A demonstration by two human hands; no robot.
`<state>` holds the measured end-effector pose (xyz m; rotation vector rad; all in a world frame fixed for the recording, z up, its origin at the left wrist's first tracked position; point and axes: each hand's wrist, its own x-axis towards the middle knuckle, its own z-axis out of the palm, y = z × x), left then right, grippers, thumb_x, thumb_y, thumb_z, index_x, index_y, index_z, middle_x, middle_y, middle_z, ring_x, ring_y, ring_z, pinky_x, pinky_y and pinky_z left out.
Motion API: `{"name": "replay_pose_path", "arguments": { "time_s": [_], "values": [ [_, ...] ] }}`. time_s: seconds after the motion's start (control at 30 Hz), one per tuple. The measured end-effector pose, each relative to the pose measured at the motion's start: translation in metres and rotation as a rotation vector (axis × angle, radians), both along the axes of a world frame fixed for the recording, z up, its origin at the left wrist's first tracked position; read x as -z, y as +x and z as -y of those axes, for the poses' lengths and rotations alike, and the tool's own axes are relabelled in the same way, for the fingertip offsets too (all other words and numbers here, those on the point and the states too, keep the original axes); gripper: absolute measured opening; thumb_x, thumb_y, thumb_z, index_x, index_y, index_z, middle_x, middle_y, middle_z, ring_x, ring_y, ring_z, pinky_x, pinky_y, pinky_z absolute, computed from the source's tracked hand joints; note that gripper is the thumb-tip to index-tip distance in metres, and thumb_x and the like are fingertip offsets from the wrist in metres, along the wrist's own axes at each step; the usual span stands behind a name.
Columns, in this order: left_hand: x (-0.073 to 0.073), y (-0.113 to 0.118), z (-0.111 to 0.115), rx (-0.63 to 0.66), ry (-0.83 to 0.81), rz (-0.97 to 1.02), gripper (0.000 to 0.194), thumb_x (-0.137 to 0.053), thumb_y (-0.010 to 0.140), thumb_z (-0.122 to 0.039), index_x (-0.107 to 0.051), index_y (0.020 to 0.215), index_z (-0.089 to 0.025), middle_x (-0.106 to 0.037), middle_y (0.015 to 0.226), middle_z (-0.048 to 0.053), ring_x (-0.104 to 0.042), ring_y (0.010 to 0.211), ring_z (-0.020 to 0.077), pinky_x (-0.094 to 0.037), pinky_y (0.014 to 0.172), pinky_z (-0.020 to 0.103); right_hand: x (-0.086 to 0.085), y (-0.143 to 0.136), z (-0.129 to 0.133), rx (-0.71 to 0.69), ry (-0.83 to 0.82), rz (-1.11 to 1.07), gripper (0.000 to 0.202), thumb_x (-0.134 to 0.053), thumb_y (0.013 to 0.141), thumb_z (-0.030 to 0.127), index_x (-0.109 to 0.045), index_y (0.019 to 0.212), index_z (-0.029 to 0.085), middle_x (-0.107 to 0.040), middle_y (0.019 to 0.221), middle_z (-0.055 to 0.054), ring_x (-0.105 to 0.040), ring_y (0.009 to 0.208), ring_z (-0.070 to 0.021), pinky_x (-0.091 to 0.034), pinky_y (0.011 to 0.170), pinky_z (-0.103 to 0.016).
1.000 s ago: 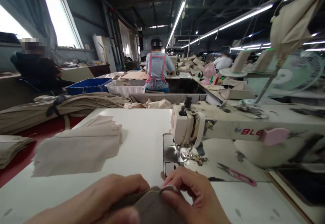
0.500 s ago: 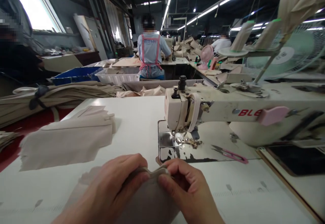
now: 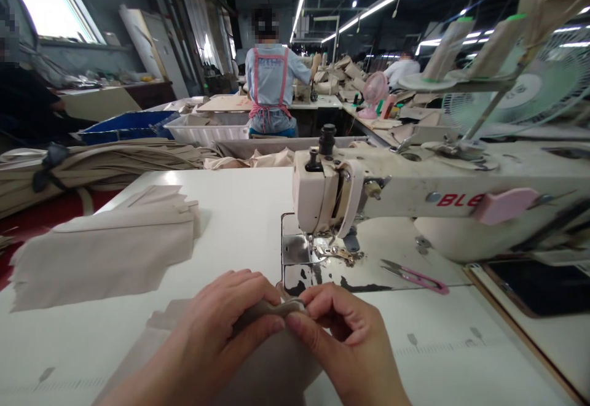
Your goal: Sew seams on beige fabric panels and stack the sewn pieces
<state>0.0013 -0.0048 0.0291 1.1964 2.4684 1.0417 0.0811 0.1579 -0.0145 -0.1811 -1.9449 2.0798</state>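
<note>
A beige-grey fabric piece hangs from both hands at the table's near side. My left hand pinches its folded upper edge between thumb and fingers. Close beside it, my right hand grips the same edge, thumb in front and fingers curled behind. The two thumbs nearly meet. Just beyond the hands stands a white sewing machine with a metal needle plate. Part of the cloth lies on the table under my left forearm.
Flat beige fabric lies on the white table at left. Pink-handled snips rest right of the needle plate. A dark flat device is at far right. Bundled cloth lies behind; a person sits farther back.
My left hand has shifted slightly right, bringing the thumbs closer together on the fabric edge. The camera view has shifted a little. The seated person's right arm has risen.
</note>
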Motion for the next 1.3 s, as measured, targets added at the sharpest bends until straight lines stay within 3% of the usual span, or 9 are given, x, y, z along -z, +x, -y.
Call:
{"name": "replay_pose_path", "arguments": {
  "time_s": [0.1,0.27,0.57,0.8,0.9,0.97,1.03,1.13,1.3],
  "values": [
    [-0.001,0.0,-0.001,-0.036,-0.004,0.112,0.013,-0.057,0.088,-0.03,-0.06,0.077,-0.022,-0.06,0.073,-0.006,-0.053,0.068,0.0107,-0.037,0.06,0.019,0.0,0.001,0.004,0.01,-0.064,0.024,0.024,-0.076,0.072,0.029,-0.057,0.062,0.017,-0.066,0.077,-0.002,-0.059,0.067,-0.0108,-0.046,0.059,-0.016],
    [-0.001,0.003,-0.001,-0.108,-0.039,0.188,0.016,-0.059,0.085,-0.03,-0.06,0.072,-0.021,-0.059,0.068,-0.007,-0.051,0.066,0.01,-0.036,0.056,0.018,-0.004,0.004,0.006,-0.022,-0.325,0.16,0.024,-0.082,0.066,0.03,-0.065,0.079,0.02,-0.065,0.068,0.002,-0.057,0.061,-0.0082,-0.043,0.057,-0.014],
    [-0.006,0.004,-0.005,-0.111,-0.053,0.112,0.015,-0.057,0.083,-0.029,-0.061,0.071,-0.02,-0.06,0.064,-0.006,-0.052,0.059,0.0103,-0.033,0.049,0.018,-0.003,0.005,0.002,-0.044,-0.222,0.243,0.018,-0.08,0.068,0.036,-0.074,0.072,0.019,-0.071,0.065,-0.002,-0.059,0.059,-0.01,-0.041,0.054,-0.015],
    [0.003,0.003,-0.006,-0.134,0.035,0.085,0.012,-0.059,0.08,-0.03,-0.06,0.073,-0.02,-0.063,0.07,-0.004,-0.055,0.065,0.0124,-0.038,0.055,0.019,0.006,0.005,0.006,-0.045,-0.157,0.224,0.026,-0.077,0.071,0.043,-0.071,0.074,0.017,-0.068,0.065,-0.003,-0.059,0.059,-0.0123,-0.042,0.052,-0.018],
    [0.003,-0.004,-0.007,-0.123,0.05,0.215,0.014,-0.06,0.081,-0.031,-0.062,0.073,-0.019,-0.058,0.066,-0.004,-0.048,0.061,0.011,-0.033,0.051,0.018,0.014,0.009,0.001,-0.045,0.061,0.164,0.024,-0.063,0.085,0.043,-0.069,0.082,0.019,-0.069,0.073,-0.003,-0.061,0.063,-0.0142,-0.045,0.055,-0.02],
    [0.003,-0.014,-0.009,-0.084,0.062,0.356,0.017,-0.06,0.08,-0.031,-0.061,0.071,-0.017,-0.051,0.06,-0.005,-0.041,0.055,0.0091,-0.029,0.049,0.019,0.022,0.01,-0.008,-0.023,0.367,-0.04,0.021,-0.048,0.094,0.03,-0.065,0.104,0.021,-0.069,0.093,-0.006,-0.064,0.08,-0.0168,-0.051,0.068,-0.023],
    [0.004,-0.026,-0.014,-0.043,0.054,0.509,0.02,-0.061,0.079,-0.033,-0.059,0.07,-0.015,-0.045,0.056,-0.006,-0.036,0.053,0.0082,-0.026,0.047,0.019,0.031,0.008,-0.024,0.021,0.742,-0.295,0.033,-0.042,0.095,0.015,-0.052,0.126,0.02,-0.06,0.117,-0.011,-0.059,0.104,-0.0198,-0.05,0.087,-0.028],
    [0.013,-0.048,-0.029,0.0,0.04,0.615,0.023,-0.062,0.076,-0.037,-0.059,0.071,-0.014,-0.047,0.057,-0.005,-0.04,0.056,0.0097,-0.028,0.049,0.019,0.037,-0.001,-0.049,0.0,1.15,-0.514,0.035,-0.047,0.094,0.01,-0.05,0.127,0.017,-0.056,0.122,-0.013,-0.053,0.112,-0.0235,-0.047,0.093,-0.035],
    [0.046,-0.077,-0.069,-0.029,-0.122,0.299,0.014,-0.063,0.071,-0.029,-0.065,0.069,-0.015,-0.058,0.064,-0.002,-0.051,0.067,0.0154,-0.036,0.06,0.023,0.034,-0.032,-0.08,-0.283,1.3,-0.551,0.027,-0.036,0.099,0.013,-0.061,0.106,0.01,-0.068,0.098,-0.011,-0.059,0.091,-0.0222,-0.05,0.082,-0.037]
  ]
}}
